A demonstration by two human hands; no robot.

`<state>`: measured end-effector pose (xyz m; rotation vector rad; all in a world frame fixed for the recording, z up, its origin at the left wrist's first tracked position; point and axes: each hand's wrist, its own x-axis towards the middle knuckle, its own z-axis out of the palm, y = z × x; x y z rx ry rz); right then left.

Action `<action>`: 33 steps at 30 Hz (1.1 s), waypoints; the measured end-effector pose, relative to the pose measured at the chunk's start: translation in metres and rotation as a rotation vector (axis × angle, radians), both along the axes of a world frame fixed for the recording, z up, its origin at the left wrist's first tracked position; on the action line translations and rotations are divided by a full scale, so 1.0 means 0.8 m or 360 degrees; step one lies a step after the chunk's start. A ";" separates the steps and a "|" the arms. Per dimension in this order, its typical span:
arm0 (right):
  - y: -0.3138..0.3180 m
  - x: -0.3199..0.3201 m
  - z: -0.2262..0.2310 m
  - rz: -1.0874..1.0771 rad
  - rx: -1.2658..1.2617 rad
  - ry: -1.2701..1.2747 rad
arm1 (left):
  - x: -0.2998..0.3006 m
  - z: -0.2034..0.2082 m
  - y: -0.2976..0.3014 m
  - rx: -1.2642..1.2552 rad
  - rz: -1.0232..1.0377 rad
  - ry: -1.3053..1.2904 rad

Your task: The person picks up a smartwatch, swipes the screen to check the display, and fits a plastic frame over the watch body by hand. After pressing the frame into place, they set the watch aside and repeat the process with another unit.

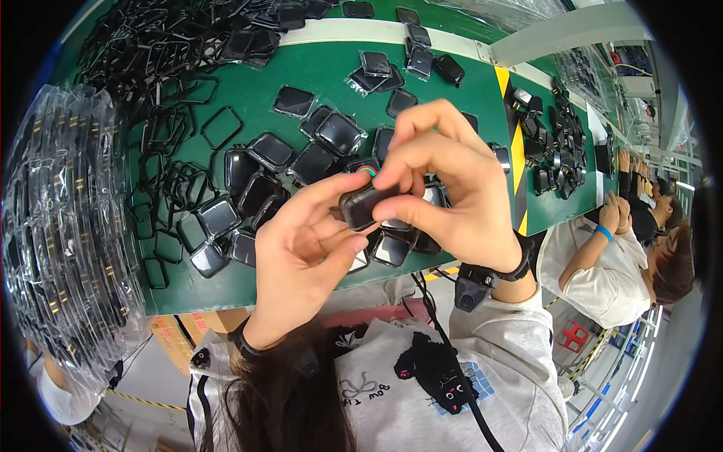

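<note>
A dark, rounded-square watch case is held up between my two hands above the near edge of the green table. My right hand pinches its right side between thumb and bent fingers. From the left, my left hand holds it with curled fingers, its index finger along the top and its thumb below. Part of the case is hidden by the fingers. Around and under my hands lie several loose watch cases with glossy black faces, some in clear film. Thin black rectangular frames are scattered to the left.
Stacked trays in clear plastic rise at the left. A large heap of black frames fills the far left. Past a yellow-and-black tape strip sits another pile of watch parts. Co-workers sit along the right.
</note>
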<state>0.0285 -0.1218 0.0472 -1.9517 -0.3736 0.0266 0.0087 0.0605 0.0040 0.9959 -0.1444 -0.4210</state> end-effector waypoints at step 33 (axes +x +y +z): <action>0.001 -0.015 -0.021 0.0113 0.0149 0.0000 | -0.003 -0.001 0.005 -0.0230 0.0015 0.0195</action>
